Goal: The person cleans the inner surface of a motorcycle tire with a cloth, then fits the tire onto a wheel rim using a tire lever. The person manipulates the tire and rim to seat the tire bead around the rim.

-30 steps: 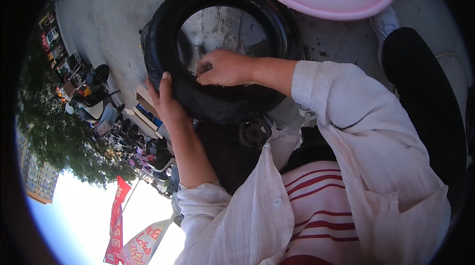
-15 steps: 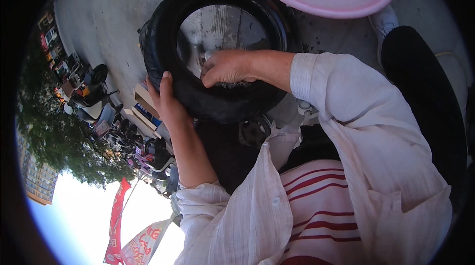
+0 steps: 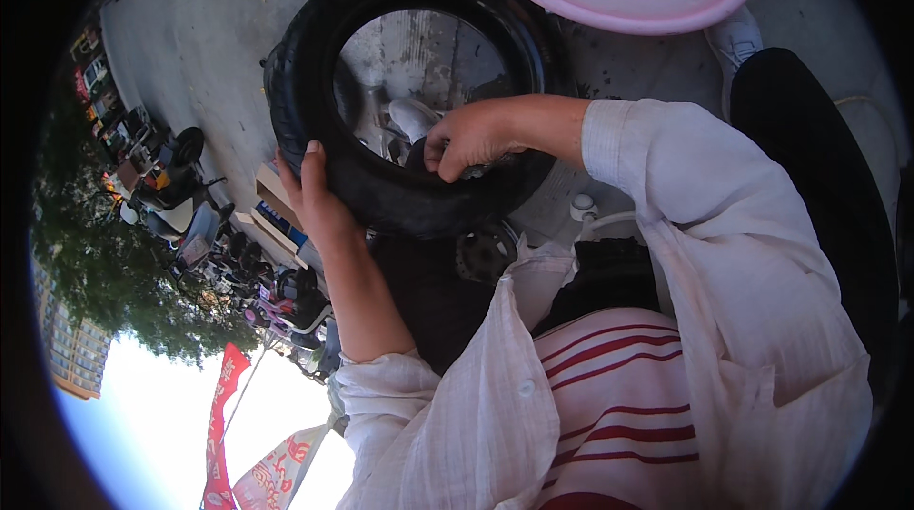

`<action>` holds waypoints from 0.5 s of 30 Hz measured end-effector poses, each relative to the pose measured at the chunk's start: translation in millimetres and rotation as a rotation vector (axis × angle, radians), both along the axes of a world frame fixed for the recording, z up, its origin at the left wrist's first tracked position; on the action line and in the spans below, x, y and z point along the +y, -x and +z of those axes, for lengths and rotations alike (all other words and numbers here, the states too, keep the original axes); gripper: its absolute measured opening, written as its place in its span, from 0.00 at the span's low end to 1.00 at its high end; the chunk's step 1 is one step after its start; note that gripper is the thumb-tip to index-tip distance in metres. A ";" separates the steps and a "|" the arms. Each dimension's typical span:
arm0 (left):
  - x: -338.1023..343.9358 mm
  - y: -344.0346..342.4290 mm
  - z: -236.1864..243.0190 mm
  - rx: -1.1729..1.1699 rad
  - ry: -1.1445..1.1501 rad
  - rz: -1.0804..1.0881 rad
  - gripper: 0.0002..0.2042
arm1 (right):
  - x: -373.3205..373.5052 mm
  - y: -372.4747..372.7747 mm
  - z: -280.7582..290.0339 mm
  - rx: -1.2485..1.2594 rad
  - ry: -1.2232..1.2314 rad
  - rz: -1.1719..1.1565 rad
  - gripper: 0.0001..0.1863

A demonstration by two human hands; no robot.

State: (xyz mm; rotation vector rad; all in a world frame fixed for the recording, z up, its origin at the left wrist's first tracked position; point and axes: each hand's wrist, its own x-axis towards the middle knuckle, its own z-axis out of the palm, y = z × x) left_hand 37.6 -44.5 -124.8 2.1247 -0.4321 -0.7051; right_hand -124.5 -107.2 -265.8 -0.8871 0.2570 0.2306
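One black tire [image 3: 409,200]: left hand [image 3: 321,205] pinching its left edge, right hand [image 3: 468,141] curled at its lower inner edge, pinching what, cannot tell.

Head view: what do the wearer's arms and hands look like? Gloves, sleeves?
Left hand and right hand: bare, no gloves or watch visible. Off-white, wrinkled sleeves: left sleeve bunched near the elbow, right sleeve ending in a cuff on the forearm.

The tire [image 3: 409,200] looks like semi-glossy rubber, the basin [image 3: 609,17] smooth plastic, the shirt [image 3: 752,234] matt cloth.
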 end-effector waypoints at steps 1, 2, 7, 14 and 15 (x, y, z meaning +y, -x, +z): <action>-0.4 -1.2 0.3 -0.001 -0.002 -0.018 0.33 | -1.2 5.2 -3.8 -0.008 0.068 0.044 0.19; -0.5 -2.4 0.5 -0.021 -0.007 -0.022 0.33 | -2.9 10.6 -8.6 -0.016 0.136 0.088 0.19; -9.1 -2.2 0.9 -0.049 -0.021 -0.047 0.35 | -25.9 39.6 -70.7 0.001 0.544 -0.291 0.20; -7.4 1.4 2.4 -0.043 -0.009 -0.024 0.34 | -55.7 46.5 -67.8 0.401 1.212 -0.637 0.13; -9.1 1.7 1.8 -0.037 -0.012 -0.030 0.33 | -46.1 43.5 -78.0 0.411 1.375 -0.588 0.10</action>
